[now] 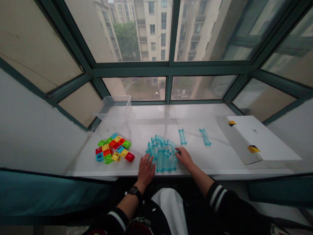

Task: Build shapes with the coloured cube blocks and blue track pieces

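A heap of clear blue track pieces (162, 151), curved and straight, lies on the white marble sill (151, 125) in front of me. My left hand (146, 169) rests flat on the sill at the heap's left edge, fingers spread, a dark watch on its wrist. My right hand (184, 156) sits at the heap's right side with its fingers curled on a piece there; how firm the grip is I cannot make out. Two straight blue track pieces (182, 136) (204, 136) lie apart, farther back on the right.
A cluster of coloured square blocks (113, 148) lies to the left. A clear plastic bin (114, 109) stands at the back left against the window. A white box with yellow tape (254, 138) lies at the right. Window frames enclose the sill on three sides.
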Demonstrator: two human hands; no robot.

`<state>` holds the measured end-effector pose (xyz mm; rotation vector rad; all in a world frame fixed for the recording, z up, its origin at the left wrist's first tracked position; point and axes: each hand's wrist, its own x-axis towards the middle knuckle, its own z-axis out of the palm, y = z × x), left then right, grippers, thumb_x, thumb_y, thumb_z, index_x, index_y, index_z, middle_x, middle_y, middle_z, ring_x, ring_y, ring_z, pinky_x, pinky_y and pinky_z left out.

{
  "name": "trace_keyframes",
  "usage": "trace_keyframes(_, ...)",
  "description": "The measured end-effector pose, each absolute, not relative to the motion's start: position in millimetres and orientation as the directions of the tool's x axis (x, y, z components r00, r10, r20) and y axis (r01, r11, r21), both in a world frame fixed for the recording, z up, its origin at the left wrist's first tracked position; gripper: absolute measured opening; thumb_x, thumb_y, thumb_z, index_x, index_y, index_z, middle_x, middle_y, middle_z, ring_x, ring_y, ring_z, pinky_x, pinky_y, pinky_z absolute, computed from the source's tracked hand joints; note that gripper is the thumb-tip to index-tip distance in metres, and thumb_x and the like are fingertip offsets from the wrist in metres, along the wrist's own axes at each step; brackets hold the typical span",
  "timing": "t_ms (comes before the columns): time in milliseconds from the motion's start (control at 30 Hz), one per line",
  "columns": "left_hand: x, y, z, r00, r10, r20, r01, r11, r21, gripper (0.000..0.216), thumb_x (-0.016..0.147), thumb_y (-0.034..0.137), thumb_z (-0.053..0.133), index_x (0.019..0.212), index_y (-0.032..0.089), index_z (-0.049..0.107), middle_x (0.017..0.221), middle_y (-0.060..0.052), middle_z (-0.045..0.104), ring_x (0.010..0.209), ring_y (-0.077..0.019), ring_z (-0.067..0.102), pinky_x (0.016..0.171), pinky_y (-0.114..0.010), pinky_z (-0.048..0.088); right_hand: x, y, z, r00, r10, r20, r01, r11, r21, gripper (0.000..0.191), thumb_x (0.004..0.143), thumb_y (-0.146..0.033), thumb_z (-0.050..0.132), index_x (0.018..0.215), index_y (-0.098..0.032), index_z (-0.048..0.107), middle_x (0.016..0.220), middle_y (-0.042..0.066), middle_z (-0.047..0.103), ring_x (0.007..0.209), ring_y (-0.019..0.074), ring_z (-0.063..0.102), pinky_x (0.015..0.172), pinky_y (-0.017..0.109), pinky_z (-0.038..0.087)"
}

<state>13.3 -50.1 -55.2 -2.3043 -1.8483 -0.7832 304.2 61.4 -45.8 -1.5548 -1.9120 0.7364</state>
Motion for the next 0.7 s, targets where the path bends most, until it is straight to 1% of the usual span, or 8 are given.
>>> trace_keyframes(167, 13.3, -50.2, -53.3, 0.138, 0.891, 0.433, 0.932, -0.265, 0.248, 0.053, 0.1, 0.023, 0.053, 0.152, 0.018, 0.047, 0.158, -0.017, 0.05, 0.154, -0.0312, 0.038, 0.128, -0.056, 0.027, 305.5, 57.7, -46.4, -0.175, 0.977, 0.119, 0.639, 0.205, -0.742, 0.035, 0.087, -0.021, 0.068, 0.122, -0.022, 0.072, 0.114, 0.009, 0.068, 0.092, 0.0216, 0.07, 0.094, 0.039, 0.057)
trace_keyframes(367, 13.3, -49.9, -54.7, 0.139, 0.891, 0.432, 0.93, -0.267, 0.251, 0.051, 0.101, 0.023, 0.053, 0.151, 0.019, 0.047, 0.158, -0.017, 0.05, 0.153, -0.0316, 0.039, 0.127, -0.057, 0.028, 305.4, 54.7, -44.9, -0.208, 0.969, 0.133, 0.637, 0.237, -0.734, 0.044, 0.083, -0.013, 0.066, 0.125, -0.024, 0.069, 0.117, 0.008, 0.065, 0.089, 0.0198, 0.068, 0.093, 0.038, 0.058)
trace_keyframes(567, 13.1, -50.0, -56.3, 0.138, 0.894, 0.426, 0.93, -0.264, 0.254, 0.051, 0.101, 0.024, 0.053, 0.151, 0.019, 0.046, 0.158, -0.017, 0.05, 0.153, -0.0315, 0.039, 0.127, -0.057, 0.028, 307.4, 53.7, -41.1, -0.249, 0.955, 0.163, 0.632, 0.288, -0.719, 0.036, 0.085, -0.012, 0.063, 0.119, -0.023, 0.068, 0.118, 0.008, 0.061, 0.089, 0.0186, 0.067, 0.091, 0.036, 0.057)
trace_keyframes(700, 13.0, -49.9, -55.5, 0.14, 0.894, 0.426, 0.929, -0.267, 0.255, 0.052, 0.1, 0.024, 0.052, 0.151, 0.02, 0.046, 0.157, -0.017, 0.05, 0.153, -0.0312, 0.039, 0.127, -0.057, 0.028, 309.7, 54.3, -39.3, -0.295, 0.944, 0.147, 0.659, 0.312, -0.685, 0.033, 0.09, -0.016, 0.062, 0.121, -0.023, 0.069, 0.118, 0.008, 0.061, 0.094, 0.0187, 0.067, 0.095, 0.035, 0.056)
